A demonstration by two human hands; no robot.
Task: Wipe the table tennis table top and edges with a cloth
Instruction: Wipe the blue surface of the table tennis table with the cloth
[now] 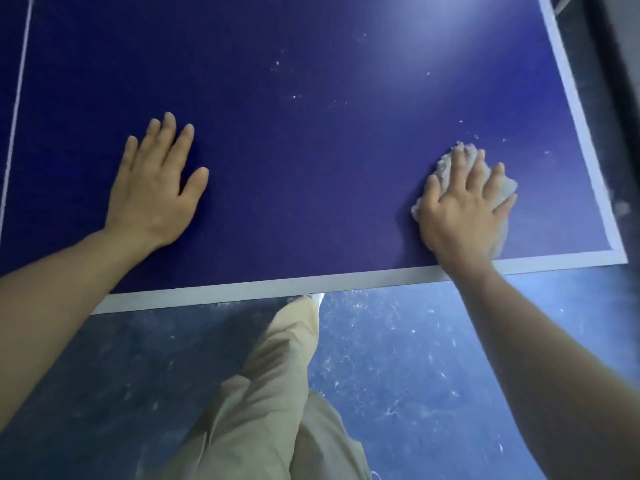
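A: Cloth — where is it sitting?

B: Near the right corner of the blue counter, bunched up pale and grey under the right hand. That grip is laid over it with fingers spread and pressing down; they are fairly straight, not curled round it.

A: And the other grip?

B: The left hand lies flat on the bare counter, fingers straight and a little apart, grasping nothing. It is well apart from the cloth.

A: What surrounds them?

B: A white border stripe runs along the near edge and up the right side, meeting at the corner just beyond the cloth. A thin white line runs up the far left of the surface. Small white specks are scattered over the blue between the hands and farther off, some close to the cloth.

A: Anything in the way?

B: Nothing stands on the counter between the hands. Below the near edge you see beige trousers, a shoe tip tucked at the edge, and a scuffed blue floor marked with white flecks.
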